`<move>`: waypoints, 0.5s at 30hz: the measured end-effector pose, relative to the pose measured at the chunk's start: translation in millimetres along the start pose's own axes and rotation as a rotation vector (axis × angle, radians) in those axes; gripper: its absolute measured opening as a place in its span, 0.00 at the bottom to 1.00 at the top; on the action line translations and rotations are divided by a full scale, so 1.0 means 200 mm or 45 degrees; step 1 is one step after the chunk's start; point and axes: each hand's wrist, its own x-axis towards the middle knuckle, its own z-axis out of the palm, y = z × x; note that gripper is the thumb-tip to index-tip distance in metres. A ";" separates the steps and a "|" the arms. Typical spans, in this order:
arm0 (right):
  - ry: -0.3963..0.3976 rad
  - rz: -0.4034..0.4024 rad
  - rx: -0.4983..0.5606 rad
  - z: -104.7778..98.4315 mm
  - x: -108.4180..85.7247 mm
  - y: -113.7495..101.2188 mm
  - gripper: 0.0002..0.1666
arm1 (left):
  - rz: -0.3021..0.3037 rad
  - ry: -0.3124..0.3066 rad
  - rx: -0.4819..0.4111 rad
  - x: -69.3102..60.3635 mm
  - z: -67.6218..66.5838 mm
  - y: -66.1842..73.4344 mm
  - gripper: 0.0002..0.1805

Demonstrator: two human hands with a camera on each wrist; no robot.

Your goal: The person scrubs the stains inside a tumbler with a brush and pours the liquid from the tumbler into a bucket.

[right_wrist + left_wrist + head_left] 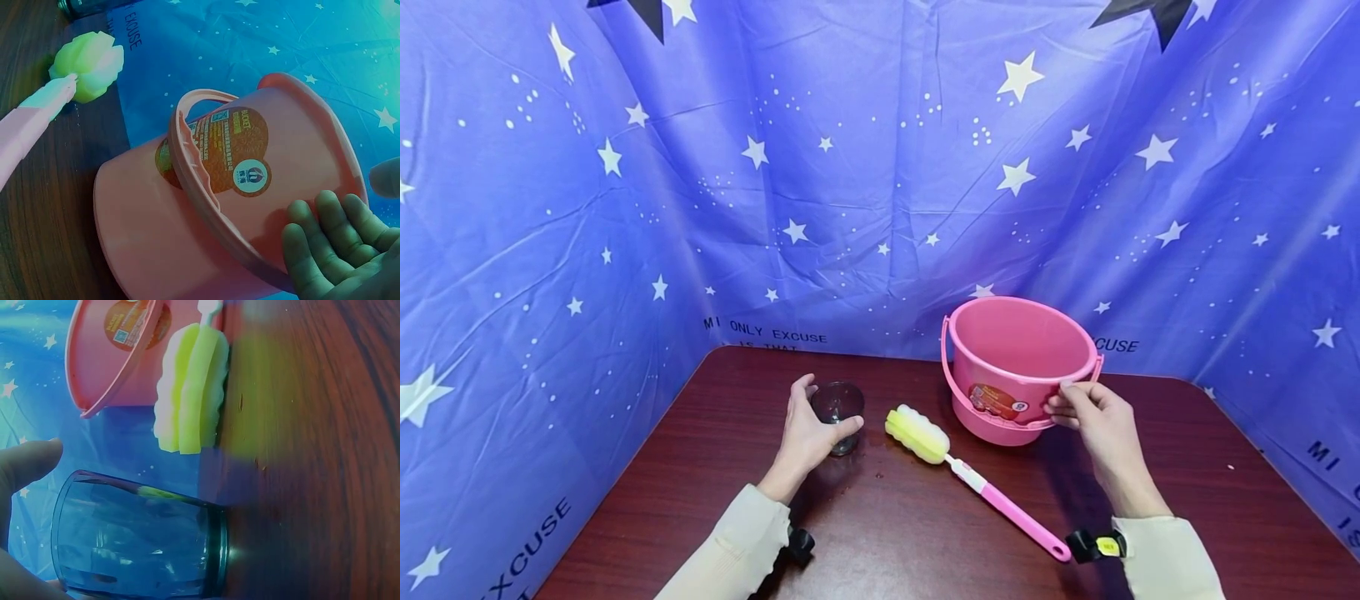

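Note:
A dark, see-through glass cup stands upright on the table to the left. My left hand curves around it. In the left wrist view, the thumb is apart from the glass, and the other fingers are mostly hidden. The pink bucket stands at the back right with its handle hanging down in front. My right hand is at its front right rim, fingers close to the outer wall. The right thumb sits just beyond the rim in the right wrist view. Whether the fingertips touch cannot be told.
Between the hands lies a sponge brush with a yellow and white head; its pink handle points toward the right wrist. Small drops dot the dark red tabletop. A blue star-patterned cloth surrounds the table's back and sides.

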 end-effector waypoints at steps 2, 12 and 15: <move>-0.004 0.000 0.007 0.00 -0.01 0.00 0.12 | 0.013 0.000 0.005 0.00 -0.01 0.00 0.55; 0.018 -0.015 -0.282 0.03 -0.03 -0.04 0.18 | 0.184 -0.019 0.086 0.00 -0.05 0.02 0.54; 0.007 -0.055 -0.440 0.04 -0.04 -0.05 0.20 | 0.223 -0.028 0.125 -0.01 -0.06 0.04 0.53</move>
